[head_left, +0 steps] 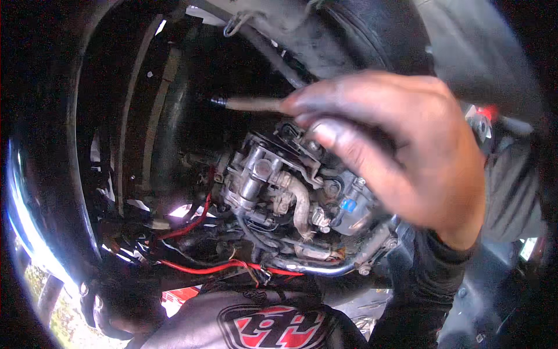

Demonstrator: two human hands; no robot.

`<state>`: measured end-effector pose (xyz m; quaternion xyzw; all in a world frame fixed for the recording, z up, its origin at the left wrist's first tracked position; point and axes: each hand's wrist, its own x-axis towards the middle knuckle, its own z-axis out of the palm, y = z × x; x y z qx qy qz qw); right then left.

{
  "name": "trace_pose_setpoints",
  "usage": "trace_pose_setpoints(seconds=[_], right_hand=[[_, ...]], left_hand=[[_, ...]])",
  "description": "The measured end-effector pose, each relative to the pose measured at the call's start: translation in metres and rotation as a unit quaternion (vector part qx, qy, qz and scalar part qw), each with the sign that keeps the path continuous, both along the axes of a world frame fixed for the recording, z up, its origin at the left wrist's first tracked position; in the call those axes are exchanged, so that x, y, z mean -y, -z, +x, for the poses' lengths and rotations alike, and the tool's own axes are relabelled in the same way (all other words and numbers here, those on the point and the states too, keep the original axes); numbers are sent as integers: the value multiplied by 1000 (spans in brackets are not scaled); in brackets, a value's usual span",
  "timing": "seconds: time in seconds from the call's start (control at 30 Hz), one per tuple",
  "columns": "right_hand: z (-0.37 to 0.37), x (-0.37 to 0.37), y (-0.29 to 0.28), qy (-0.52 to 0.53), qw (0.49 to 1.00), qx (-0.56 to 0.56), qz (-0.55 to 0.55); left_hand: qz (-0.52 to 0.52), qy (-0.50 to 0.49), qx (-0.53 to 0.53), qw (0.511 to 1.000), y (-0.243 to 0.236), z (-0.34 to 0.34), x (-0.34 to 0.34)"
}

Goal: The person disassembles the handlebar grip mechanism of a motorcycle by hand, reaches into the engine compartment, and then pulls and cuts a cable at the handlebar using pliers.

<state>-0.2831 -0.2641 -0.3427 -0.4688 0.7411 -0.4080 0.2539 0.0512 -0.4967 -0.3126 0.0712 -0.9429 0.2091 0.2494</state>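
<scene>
Right hand (427,136) over exposed engine parts, thumb and forefinger nearly closed, apparently pinching a slim tan rod (253,104) by its right end; blur hides the exact hold. Left hand not visible. Rod points left, beyond the metal housing (254,174). Risk: a light fingertip grip could let it slip into the dark gaps. Pale hose (301,206) at centre, red cable (200,270) and shiny tube (332,270) nearer; these likely obstruct reach from the near side.

I see the right hand (415,142) and slender rod (253,104) motion-blurred, deep shadow left of the grip, daylight glare on a fisheye-bent glossy panel (38,239) beyond.
</scene>
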Motion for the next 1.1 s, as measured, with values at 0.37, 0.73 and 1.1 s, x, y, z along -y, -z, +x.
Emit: trace_pose_setpoints(seconds=[0.37, 0.73, 1.1], right_hand=[[49, 23, 16, -138, 955, -253, -72], [17, 118, 11, -262, 860, -133, 417], [21, 81, 33, -212, 882, -313, 282]], left_hand=[[-128, -26, 102, 986, -19, 52, 24], [78, 51, -91, 991, -13, -4, 9], [206, 112, -63, 970, -16, 11, 22]])
